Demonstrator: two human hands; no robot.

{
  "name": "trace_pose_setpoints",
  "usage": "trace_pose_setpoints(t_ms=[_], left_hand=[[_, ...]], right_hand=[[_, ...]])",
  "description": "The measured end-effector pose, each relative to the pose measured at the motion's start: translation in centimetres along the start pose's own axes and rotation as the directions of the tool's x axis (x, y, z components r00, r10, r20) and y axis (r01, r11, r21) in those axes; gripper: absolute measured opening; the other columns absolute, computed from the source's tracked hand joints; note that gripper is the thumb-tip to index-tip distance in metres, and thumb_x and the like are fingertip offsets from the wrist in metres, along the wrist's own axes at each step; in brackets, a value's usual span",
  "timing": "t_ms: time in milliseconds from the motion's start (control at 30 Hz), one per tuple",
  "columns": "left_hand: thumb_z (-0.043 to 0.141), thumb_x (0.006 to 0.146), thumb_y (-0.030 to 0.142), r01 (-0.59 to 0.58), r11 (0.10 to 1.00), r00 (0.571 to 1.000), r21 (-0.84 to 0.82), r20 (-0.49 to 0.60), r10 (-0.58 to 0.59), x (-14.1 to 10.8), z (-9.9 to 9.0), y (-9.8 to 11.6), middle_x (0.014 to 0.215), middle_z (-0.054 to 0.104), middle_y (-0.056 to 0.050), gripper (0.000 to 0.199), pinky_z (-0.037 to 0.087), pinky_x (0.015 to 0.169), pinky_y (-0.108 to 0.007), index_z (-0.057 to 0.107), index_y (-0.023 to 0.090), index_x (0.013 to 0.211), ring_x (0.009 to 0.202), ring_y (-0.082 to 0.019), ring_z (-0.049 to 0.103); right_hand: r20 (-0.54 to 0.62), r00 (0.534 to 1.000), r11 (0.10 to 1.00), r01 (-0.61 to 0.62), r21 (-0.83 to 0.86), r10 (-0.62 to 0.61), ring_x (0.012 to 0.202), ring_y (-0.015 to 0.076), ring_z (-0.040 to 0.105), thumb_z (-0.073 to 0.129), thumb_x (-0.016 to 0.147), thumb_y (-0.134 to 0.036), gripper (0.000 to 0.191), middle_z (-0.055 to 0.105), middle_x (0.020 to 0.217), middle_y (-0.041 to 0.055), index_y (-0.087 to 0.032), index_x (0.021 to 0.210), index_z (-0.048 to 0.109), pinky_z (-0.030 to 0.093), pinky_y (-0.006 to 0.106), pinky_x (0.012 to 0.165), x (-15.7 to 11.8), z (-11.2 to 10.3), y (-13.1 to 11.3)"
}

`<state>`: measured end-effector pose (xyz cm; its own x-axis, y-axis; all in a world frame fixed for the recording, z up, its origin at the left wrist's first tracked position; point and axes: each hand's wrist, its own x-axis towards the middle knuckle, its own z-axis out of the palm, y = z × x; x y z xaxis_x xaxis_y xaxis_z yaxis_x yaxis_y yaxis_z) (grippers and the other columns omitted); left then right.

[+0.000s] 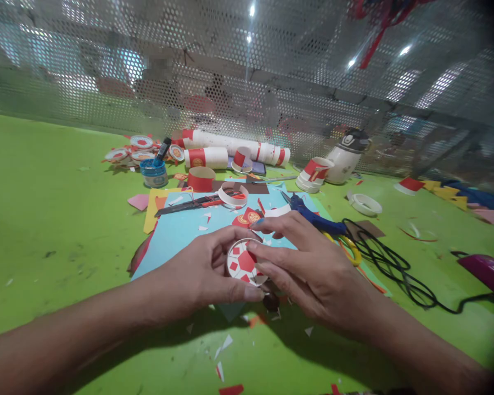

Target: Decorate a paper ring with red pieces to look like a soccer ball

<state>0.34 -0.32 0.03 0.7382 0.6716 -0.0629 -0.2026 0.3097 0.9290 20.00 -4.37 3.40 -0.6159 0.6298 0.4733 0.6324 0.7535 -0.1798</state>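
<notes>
A small round white disc with red shapes (242,264), like the bottom of a paper cup, faces up between my hands. My left hand (214,266) wraps round its left side, thumb along the near edge. From the right, my right hand (304,260) reaches over it, its fingers spread and some fingertips touching the disc's right part. Below the hands lies light blue paper (177,236) on the green table (66,247). Red pieces with gold print (252,216) lie just beyond the fingers. A white ring (233,195) and a black cutter (185,206) are farther back.
A blue glue gun (316,216) with a black cable lies right of the paper, beside yellow scissor handles (354,251). Behind stand a blue jar (155,174), paper cups (314,174) and a white kettle (347,159). Paper scraps are scattered near the front.
</notes>
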Motion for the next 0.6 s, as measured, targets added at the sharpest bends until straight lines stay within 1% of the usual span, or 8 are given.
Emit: trace_pose_setpoints(t_ms=[100,200,300,367,467,533,600], left_hand=[[0.08,0.067,0.008,0.01,0.998,1.0,-0.058,0.027,-0.008,-0.1,0.2,0.4,0.096,0.07,-0.004,0.044,0.051,0.083,-0.032,0.059,0.019,0.104,0.092,-0.019,0.066],[0.079,0.066,0.004,0.02,0.995,1.0,-0.093,0.009,-0.019,-0.2,0.4,0.9,0.093,0.071,-0.003,0.043,0.051,0.083,-0.031,0.059,0.019,0.102,0.088,-0.018,0.067],[0.08,0.064,0.005,0.014,0.998,0.999,-0.064,-0.028,-0.016,-0.3,0.5,1.2,0.096,0.071,-0.004,0.045,0.051,0.081,-0.031,0.057,0.019,0.1,0.086,-0.018,0.067],[0.08,0.063,0.004,0.006,0.999,0.999,-0.033,-0.049,-0.008,-0.2,0.5,1.3,0.095,0.07,-0.002,0.046,0.051,0.079,-0.03,0.056,0.019,0.099,0.086,-0.017,0.066],[0.08,0.062,0.003,-0.01,1.0,0.998,0.017,-0.062,0.011,-0.3,0.5,1.4,0.092,0.067,0.0,0.05,0.05,0.075,-0.026,0.054,0.02,0.101,0.083,-0.015,0.063],[0.08,0.061,0.003,-0.039,0.998,0.997,0.043,-0.063,0.042,-0.4,0.4,1.4,0.093,0.066,0.001,0.052,0.049,0.074,-0.024,0.054,0.02,0.102,0.083,-0.013,0.062],[0.081,0.061,0.004,-0.063,0.996,0.995,0.057,-0.069,0.067,-0.4,0.3,1.3,0.095,0.065,0.001,0.053,0.048,0.074,-0.023,0.053,0.02,0.102,0.083,-0.013,0.061]], right_hand=[[-0.043,0.996,0.989,-0.069,0.128,0.075,0.114,0.0235,0.056,0.051,0.095,-0.018,0.025,0.062,0.121,0.0146,-0.015,0.113,0.069,0.047,0.045,0.096,0.0,-0.2,0.1],[-0.148,0.971,0.949,-0.14,0.284,0.187,0.109,0.0203,0.06,0.053,0.095,-0.017,0.025,0.066,0.117,0.0094,-0.02,0.112,0.07,0.05,0.039,0.091,0.0,-0.5,0.2],[-0.236,0.944,0.934,-0.146,0.327,0.231,0.101,0.0186,0.064,0.056,0.092,-0.014,0.019,0.069,0.107,0.0087,-0.018,0.102,0.072,0.051,0.035,0.086,0.1,-0.4,0.2],[-0.253,0.932,0.927,-0.168,0.335,0.26,0.096,0.0182,0.064,0.058,0.091,-0.015,0.014,0.069,0.101,0.0084,-0.017,0.096,0.072,0.052,0.034,0.084,0.2,-0.1,0.3],[-0.207,0.913,0.9,-0.267,0.345,0.351,0.085,0.0176,0.064,0.059,0.091,-0.019,0.011,0.069,0.093,0.0064,-0.017,0.092,0.069,0.052,0.032,0.076,0.3,0.6,0.2],[-0.14,0.904,0.877,-0.341,0.338,0.405,0.078,0.0166,0.063,0.058,0.091,-0.021,0.011,0.069,0.087,0.005,-0.016,0.091,0.068,0.051,0.03,0.07,0.3,0.9,0.1],[-0.069,0.9,0.855,-0.383,0.349,0.431,0.073,0.0151,0.061,0.055,0.092,-0.022,0.013,0.068,0.082,0.0033,-0.016,0.088,0.067,0.048,0.028,0.066,0.4,1.1,0.1]])
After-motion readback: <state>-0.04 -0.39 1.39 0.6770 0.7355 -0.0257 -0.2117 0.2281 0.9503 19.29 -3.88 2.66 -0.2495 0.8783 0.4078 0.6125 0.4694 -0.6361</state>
